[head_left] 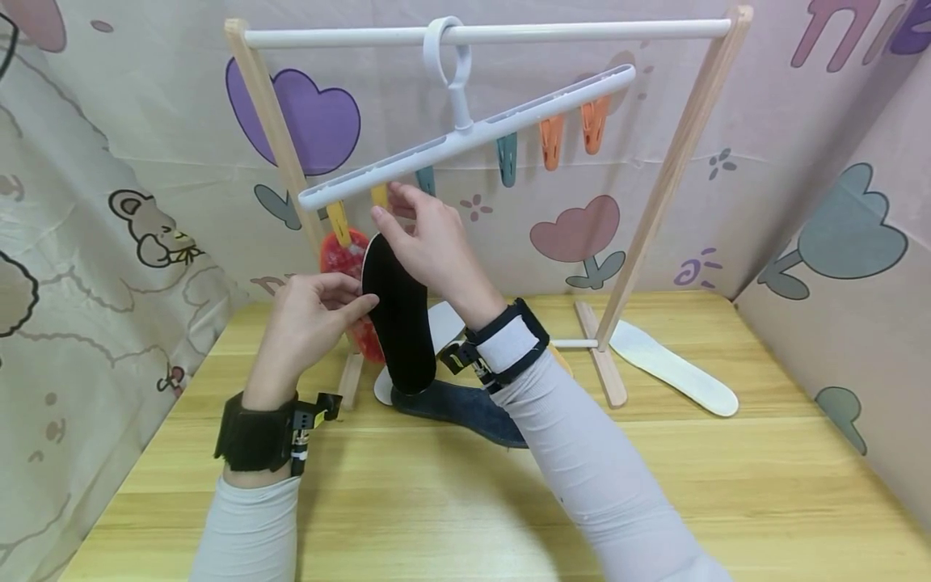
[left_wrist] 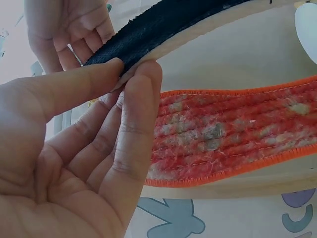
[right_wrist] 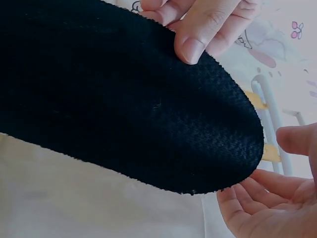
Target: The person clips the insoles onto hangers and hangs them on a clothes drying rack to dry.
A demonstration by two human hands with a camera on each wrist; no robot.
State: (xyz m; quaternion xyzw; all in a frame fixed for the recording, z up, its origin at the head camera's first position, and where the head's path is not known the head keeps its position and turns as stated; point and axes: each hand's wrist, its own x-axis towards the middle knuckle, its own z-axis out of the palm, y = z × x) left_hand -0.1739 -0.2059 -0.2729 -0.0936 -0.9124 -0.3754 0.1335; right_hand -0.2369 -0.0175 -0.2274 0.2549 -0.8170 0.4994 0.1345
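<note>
My left hand (head_left: 309, 327) pinches the edge of a black insole (head_left: 400, 323) between thumb and fingers, as the left wrist view also shows. The insole hangs upright, its rounded end at the top and a pale underside visible in the left wrist view. My right hand (head_left: 434, 242) is raised by that end, beside a yellow clip (head_left: 379, 196) on the white hanger (head_left: 465, 139). In the right wrist view its thumb stands apart from the fingers, whose tips are at the insole's edge. Left of the black insole, a red fuzzy insole (head_left: 345, 259) hangs from another yellow clip (head_left: 338, 224).
The hanger tilts down to the left on a white rod (head_left: 596, 31) of a wooden rack (head_left: 672, 170). Teal clips (head_left: 507, 160) and orange clips (head_left: 551, 144) hang along it. A dark blue insole (head_left: 458, 406) and a white insole (head_left: 676, 368) lie on the table (head_left: 407, 501).
</note>
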